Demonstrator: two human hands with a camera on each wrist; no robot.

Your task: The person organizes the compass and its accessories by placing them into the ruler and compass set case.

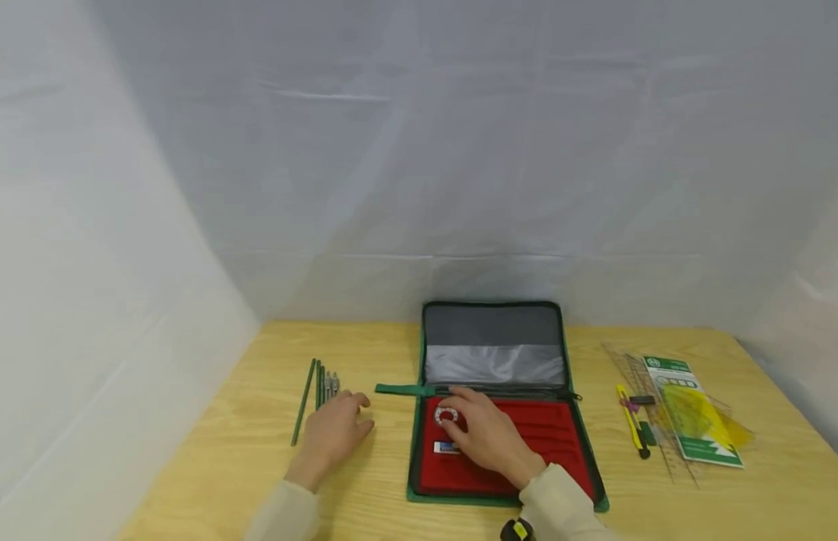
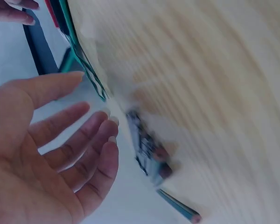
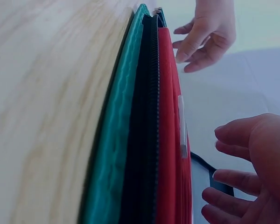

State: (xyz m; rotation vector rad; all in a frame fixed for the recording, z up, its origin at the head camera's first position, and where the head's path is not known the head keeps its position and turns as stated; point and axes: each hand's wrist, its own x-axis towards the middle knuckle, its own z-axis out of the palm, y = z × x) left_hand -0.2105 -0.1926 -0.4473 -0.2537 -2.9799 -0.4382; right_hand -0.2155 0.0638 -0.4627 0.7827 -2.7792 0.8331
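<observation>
An open zip case with a red molded insert [image 1: 486,481] lies in front of me. My right hand [image 1: 489,432] hovers over the insert, fingers apart and loosely bent; the right wrist view shows nothing in its grasp. Beside its thumb and forefinger, a white ring-shaped piece [image 1: 446,415] sits in the insert, and a small white-and-blue piece [image 1: 447,448] lies below it. Over the table to the left, my left hand [image 1: 332,434] is relaxed and holds nothing. Just beyond it are several green pencils [image 1: 304,402] and two metal compass-like tools [image 1: 331,385], partly hidden by the hand.
The case's grey lid [image 1: 493,323] stands raised at the back, with a green strap [image 1: 400,389] stretching left. At right lie a yellow cutter [image 1: 631,417], a dark eraser-like block [image 1: 642,400], transparent rulers [image 1: 662,443] and a green-and-white packet [image 1: 712,452]. White sheeting [image 1: 419,188] encloses the table.
</observation>
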